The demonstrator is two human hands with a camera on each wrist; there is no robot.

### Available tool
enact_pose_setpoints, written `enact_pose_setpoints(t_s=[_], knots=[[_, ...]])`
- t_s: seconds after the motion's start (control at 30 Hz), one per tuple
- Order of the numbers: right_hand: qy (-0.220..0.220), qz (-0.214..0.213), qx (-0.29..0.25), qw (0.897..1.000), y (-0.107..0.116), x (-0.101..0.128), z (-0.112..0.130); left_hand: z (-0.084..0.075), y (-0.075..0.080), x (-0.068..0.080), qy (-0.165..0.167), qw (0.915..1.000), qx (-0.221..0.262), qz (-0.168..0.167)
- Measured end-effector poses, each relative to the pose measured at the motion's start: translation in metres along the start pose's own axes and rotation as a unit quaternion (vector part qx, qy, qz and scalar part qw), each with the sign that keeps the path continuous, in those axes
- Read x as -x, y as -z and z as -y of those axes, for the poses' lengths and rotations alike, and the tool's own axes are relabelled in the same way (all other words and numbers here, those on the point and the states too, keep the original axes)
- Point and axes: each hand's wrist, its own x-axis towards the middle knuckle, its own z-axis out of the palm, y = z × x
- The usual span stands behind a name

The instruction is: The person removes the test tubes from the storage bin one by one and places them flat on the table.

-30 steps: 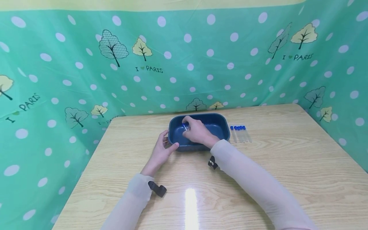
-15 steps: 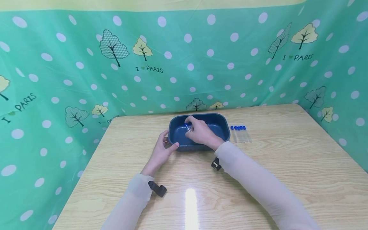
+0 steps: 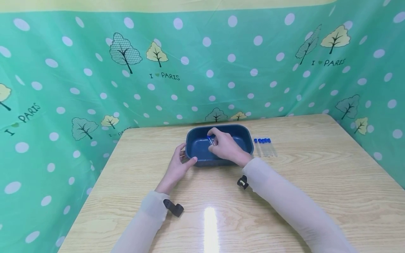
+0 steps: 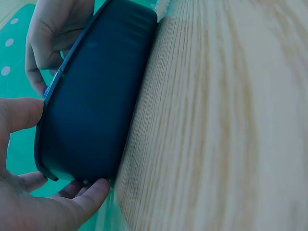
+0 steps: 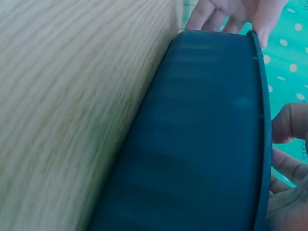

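— Green dotted cloth hangs behind and to both sides of the wooden table; what do you see from the head view?

— My right hand hovers over the dark blue tub, which sits near the table's far edge, about midway along it. Thumb and forefinger pinch a clear blue-capped tube above the tub's inside. My left hand cups the tub's left end, thumb along the near wall, fingers loosely curled round the corner.

— And the spare tubes?

— Four more tubes lie in a row just beside the tub's right end, caps pointing to the far edge.

— Left wrist view?

— The tub's outer wall fills the frame, my thumb pressing its rim, fingers below; the right hand shows beyond.

— Right wrist view?

— Again the tub wall on the wood; my left fingers grip the far end. The tube is not visible here.

— How would you handle it well?

— I judge a light pinch and a steady brace on the tub best. Open wood lies on the near side and right; the cloth crowds the far edge, and the row of tubes could roll if brushed.
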Motion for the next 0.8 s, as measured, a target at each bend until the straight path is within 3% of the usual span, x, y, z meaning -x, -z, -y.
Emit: enact_pose_setpoints(t_s=[0.8], knots=[[-0.009, -0.026, -0.012, 1.0, 0.013, 0.018, -0.008, -0.002, -0.001, 0.0, -0.001, 1.0, 0.0, -0.004]])
